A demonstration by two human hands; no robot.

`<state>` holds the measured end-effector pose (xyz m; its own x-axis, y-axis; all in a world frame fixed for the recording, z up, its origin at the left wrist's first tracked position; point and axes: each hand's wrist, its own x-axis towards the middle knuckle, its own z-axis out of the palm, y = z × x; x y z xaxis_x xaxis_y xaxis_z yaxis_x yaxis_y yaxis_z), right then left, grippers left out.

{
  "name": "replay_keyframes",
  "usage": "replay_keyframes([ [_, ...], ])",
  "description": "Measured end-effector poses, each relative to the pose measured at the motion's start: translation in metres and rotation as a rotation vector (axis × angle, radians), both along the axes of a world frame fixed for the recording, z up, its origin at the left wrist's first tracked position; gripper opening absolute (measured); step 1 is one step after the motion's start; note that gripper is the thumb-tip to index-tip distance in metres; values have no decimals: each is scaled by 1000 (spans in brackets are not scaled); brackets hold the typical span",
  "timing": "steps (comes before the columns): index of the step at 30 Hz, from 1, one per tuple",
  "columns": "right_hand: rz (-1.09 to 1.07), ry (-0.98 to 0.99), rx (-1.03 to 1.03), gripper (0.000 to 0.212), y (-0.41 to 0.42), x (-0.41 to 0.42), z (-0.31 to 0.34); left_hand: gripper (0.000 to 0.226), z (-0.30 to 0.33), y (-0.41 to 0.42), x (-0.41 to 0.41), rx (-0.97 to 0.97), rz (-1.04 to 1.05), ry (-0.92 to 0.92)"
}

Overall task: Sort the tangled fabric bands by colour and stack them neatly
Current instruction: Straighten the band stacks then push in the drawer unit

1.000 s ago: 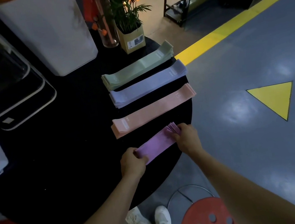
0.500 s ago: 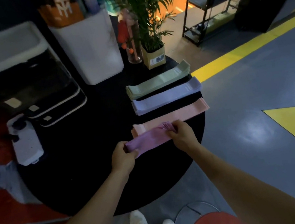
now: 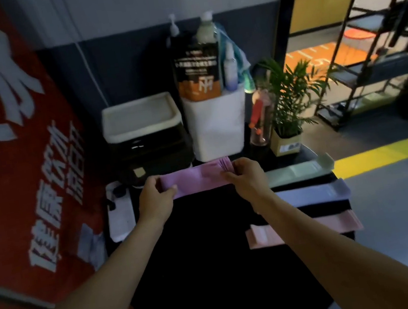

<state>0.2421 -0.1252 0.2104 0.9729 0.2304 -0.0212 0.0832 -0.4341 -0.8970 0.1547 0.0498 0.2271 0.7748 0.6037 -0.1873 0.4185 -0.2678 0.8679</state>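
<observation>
Since the earlier frames, the purple bands (image 3: 196, 180) are lifted off the black round table (image 3: 217, 273) and carried up and away, toward its far side; previously they lay flat at the near edge, just in front of the pink stack (image 3: 344, 222). Both ends are pinched: the left end is gripped by the left hand (image 3: 155, 199), thumb over the top, and the right end is held by the right hand (image 3: 247, 176), fingers curled round the bunched layers. The bands are held level and pulled fairly straight, in the air.

Three sorted stacks are seen at the table's right side: green (image 3: 300, 172) farthest, lilac (image 3: 317, 193) in the middle, pink nearest. So purple is judged the last colour, with only its set-down left.

Room: bare table surface lies under the held bands and to the left of the three stacks. The stacks' right ends sit close to the table's right edge. Behind the far edge a white bin (image 3: 217, 127), a dark box with a white tray (image 3: 143, 135) and a potted plant (image 3: 289, 107) stand close, so little clearance is judged there. Whether the right forearm touches the lilac and pink stacks it crosses cannot be told.
</observation>
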Motion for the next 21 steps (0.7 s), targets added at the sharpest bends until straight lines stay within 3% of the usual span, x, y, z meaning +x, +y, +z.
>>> replay_keyframes([
  [3,17,-62,6,18,36,18,22,28,17,33,15,98,81,-129],
  [7,28,-99,5,16,83,44,43,28,39,74,37,89,155,-230],
  [10,23,-96,-58,12,114,60,46,34,42,100,53,158,166,-179],
  [13,32,-82,-155,26,135,70,42,37,32,119,67,179,138,-97],
  [21,14,-61,-423,27,166,85,24,20,11,145,80,488,-75,112],
])
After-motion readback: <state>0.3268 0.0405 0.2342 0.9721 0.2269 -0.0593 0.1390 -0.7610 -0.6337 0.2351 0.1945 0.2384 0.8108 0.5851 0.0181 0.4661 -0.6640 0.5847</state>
